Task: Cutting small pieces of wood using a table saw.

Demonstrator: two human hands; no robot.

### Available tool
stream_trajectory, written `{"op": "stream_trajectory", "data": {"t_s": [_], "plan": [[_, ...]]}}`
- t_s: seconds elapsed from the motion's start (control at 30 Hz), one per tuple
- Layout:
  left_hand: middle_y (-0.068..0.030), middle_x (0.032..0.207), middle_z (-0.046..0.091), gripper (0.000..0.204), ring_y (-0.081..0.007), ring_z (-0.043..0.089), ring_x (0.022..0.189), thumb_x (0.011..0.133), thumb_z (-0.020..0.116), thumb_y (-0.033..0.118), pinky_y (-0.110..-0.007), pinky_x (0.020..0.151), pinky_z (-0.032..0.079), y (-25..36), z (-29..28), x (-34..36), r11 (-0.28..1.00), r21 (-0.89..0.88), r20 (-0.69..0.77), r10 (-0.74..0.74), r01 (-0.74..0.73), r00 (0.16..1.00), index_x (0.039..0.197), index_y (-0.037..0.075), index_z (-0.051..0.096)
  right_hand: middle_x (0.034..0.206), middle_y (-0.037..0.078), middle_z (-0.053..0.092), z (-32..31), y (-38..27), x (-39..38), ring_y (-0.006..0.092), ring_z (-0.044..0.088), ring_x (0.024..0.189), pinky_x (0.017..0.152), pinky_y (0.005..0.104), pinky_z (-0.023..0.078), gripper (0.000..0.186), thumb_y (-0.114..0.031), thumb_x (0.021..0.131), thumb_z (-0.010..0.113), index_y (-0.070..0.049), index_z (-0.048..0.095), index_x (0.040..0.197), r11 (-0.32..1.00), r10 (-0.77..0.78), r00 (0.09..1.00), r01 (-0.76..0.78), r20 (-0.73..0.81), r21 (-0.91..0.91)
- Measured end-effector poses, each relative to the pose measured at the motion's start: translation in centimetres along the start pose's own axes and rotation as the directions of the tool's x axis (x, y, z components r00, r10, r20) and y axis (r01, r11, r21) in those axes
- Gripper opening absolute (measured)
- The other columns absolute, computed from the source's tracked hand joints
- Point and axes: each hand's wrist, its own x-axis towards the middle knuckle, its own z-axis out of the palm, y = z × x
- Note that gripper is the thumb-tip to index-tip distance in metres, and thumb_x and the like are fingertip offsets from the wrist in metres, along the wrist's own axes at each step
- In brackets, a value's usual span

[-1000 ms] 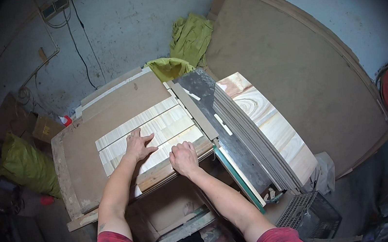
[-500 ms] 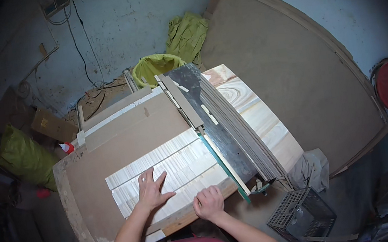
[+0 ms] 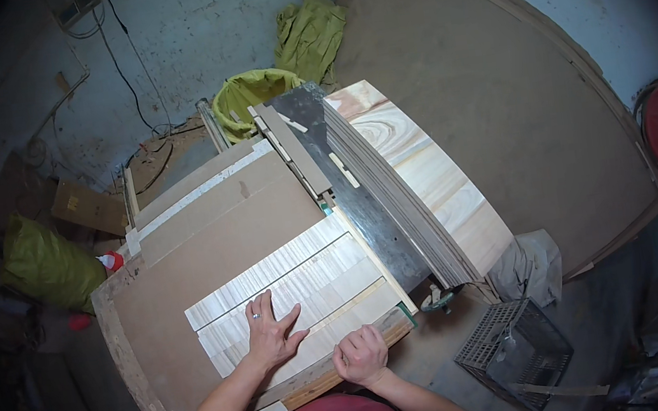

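Several pale, streaked wooden boards (image 3: 232, 292) lie side by side on the brown sheet top of a work table. My left hand (image 3: 275, 333), with a ring on one finger, rests on them, palm down and fingers spread. Closed and curled, my right hand (image 3: 362, 356) grips the wooden bar (image 3: 313, 389) along the boards' near edge; its fingertips are partly hidden. A thin pale strip (image 3: 375, 261) borders the boards' right ends, beside a dark metal surface (image 3: 382, 232).
Stacked grey-brown strips (image 3: 402, 196) and a wide streaked wood panel (image 3: 432, 171) lie to the right. A lined yellow-green bin (image 3: 252, 91) stands behind. A grey plastic crate (image 3: 515, 355) sits on the floor at right. Large brown sheets (image 3: 490, 101) lean on the wall.
The boards have slid right with both my hands, covering most of the green strip and reaching the pale strip. The view has also shifted slightly. Both hands keep their shapes.
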Motion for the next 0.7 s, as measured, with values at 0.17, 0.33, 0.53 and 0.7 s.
{"op": "stream_trajectory", "data": {"t_s": [0.17, 0.33, 0.53, 0.7], "plan": [[-0.0411, 0.154, 0.046, 0.063, -0.0553, 0.043, 0.144, 0.083, 0.088, 0.052, -0.068, 0.122, 0.029, -4.5, -0.9, 3.7, 1.000, -0.018, 0.043, -0.012, 0.013, 0.999, 0.138, 0.021, 0.081, 0.078, 0.010, 0.060, 3.2, -0.1, 4.5, 0.0320, 0.061, 0.079, 0.086, 0.0468, 0.052, 0.017, -0.016, 0.080, 0.078, -0.010, 0.064, 0.072, 1.000, 0.024, 1.000, -0.024, 0.003, -0.004], [-0.0397, 0.154, 0.048, 0.063, -0.0546, 0.043, 0.145, 0.083, 0.088, 0.053, -0.065, 0.125, 0.030, -11.4, -1.3, 8.8, 0.999, 0.014, 0.038, -0.033, 0.033, 0.999, 0.138, 0.022, 0.082, 0.079, 0.010, 0.061, 8.4, 1.0, 11.5, 0.0328, 0.061, 0.082, 0.083, 0.0478, 0.051, 0.016, -0.017, 0.081, 0.078, -0.009, 0.066, 0.073, 1.000, 0.009, 1.000, -0.009, 0.002, -0.013], [-0.0370, 0.158, 0.049, 0.064, -0.0537, 0.043, 0.150, 0.082, 0.090, 0.054, -0.063, 0.127, 0.032, -21.3, -3.1, 16.9, 0.995, 0.057, 0.065, -0.086, 0.082, 0.994, 0.139, 0.027, 0.082, 0.082, 0.011, 0.064, 15.7, 1.4, 21.8, 0.0340, 0.062, 0.085, 0.088, 0.0488, 0.051, 0.016, -0.019, 0.086, 0.076, -0.009, 0.068, 0.076, 0.999, -0.007, 0.999, 0.006, -0.036, -0.043], [-0.0348, 0.164, 0.047, 0.067, -0.0520, 0.043, 0.154, 0.079, 0.093, 0.055, -0.058, 0.131, 0.031, -28.8, -3.6, 22.2, 0.985, 0.076, 0.091, -0.160, 0.153, 0.983, 0.141, 0.033, 0.081, 0.091, 0.014, 0.071, 20.6, 1.6, 28.0, 0.0353, 0.065, 0.098, 0.100, 0.0499, 0.050, 0.018, -0.023, 0.094, 0.073, -0.007, 0.074, 0.089, 0.998, 0.018, 0.996, -0.012, 0.091, -0.060]]}}
